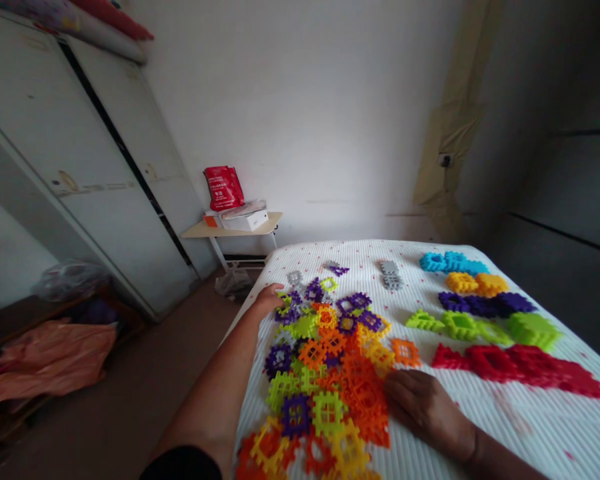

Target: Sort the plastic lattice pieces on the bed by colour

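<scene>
A heap of interlocking plastic building pieces (329,411) in purple, lime, orange, yellow and grey spreads over the bed. At the heap's far left edge is my left hand (269,299), its visible fingers stretched out beside lime and purple pieces; part of them is hidden. My right hand (427,408) rests low against the heap's right side, back upward, fingers extended and nearest the orange pieces (365,390). Neither hand visibly grips a piece. Just beyond the right fingertips lies a single orange square piece (405,352).
Rows sorted by colour lie on the right: blue (453,262), yellow (477,284), purple (485,304), lime (485,327) and red (517,365). Grey pieces (391,275) sit farther back on the white bed cover (350,250). A small table (195,231) holds a red bag (223,187).
</scene>
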Action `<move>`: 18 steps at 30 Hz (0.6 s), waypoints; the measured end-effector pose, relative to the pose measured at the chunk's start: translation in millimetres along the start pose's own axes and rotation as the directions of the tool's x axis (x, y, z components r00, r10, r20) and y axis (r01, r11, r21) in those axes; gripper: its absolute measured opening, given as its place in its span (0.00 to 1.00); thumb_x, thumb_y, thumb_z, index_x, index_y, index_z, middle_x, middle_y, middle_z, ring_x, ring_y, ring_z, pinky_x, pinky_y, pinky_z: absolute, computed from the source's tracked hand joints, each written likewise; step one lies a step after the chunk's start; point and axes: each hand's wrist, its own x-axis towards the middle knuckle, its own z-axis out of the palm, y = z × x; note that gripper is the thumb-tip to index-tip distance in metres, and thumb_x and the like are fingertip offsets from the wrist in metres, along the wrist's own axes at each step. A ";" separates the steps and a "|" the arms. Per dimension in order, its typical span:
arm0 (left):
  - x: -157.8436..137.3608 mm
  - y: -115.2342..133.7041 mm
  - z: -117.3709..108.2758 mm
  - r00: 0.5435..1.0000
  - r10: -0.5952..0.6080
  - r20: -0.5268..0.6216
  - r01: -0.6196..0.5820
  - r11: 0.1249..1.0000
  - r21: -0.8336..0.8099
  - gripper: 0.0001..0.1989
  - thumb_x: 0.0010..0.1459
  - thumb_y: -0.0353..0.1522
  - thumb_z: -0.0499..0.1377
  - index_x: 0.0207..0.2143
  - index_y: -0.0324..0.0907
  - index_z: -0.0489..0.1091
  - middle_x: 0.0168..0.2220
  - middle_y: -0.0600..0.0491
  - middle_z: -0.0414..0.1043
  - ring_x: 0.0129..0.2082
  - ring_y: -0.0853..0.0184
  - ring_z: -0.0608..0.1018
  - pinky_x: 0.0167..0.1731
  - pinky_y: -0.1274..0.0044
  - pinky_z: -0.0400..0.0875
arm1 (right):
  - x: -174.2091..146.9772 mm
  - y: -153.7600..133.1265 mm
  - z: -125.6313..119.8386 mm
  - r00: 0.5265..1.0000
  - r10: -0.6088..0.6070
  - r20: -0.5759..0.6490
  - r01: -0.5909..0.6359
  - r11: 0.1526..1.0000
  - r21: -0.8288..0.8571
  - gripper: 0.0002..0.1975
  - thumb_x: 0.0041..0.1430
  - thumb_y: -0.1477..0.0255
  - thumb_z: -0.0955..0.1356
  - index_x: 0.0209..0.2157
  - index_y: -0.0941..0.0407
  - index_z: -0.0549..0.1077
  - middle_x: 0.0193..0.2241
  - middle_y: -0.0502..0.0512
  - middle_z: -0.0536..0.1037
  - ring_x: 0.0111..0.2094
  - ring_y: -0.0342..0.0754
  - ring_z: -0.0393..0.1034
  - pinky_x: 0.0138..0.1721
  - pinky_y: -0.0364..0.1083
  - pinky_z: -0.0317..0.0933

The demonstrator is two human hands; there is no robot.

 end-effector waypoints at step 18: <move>-75.8 70.5 14.8 0.917 0.374 0.135 -0.313 0.888 -0.337 0.21 0.39 0.30 0.58 0.40 0.40 0.72 0.39 0.51 0.75 0.43 0.60 0.74 0.39 0.75 0.65 | 1.0 -1.0 1.1 1.000 0.011 0.012 -0.011 1.000 0.001 0.11 0.63 0.73 0.58 0.30 0.58 0.68 0.23 0.53 0.70 0.24 0.43 0.64 0.26 0.42 0.56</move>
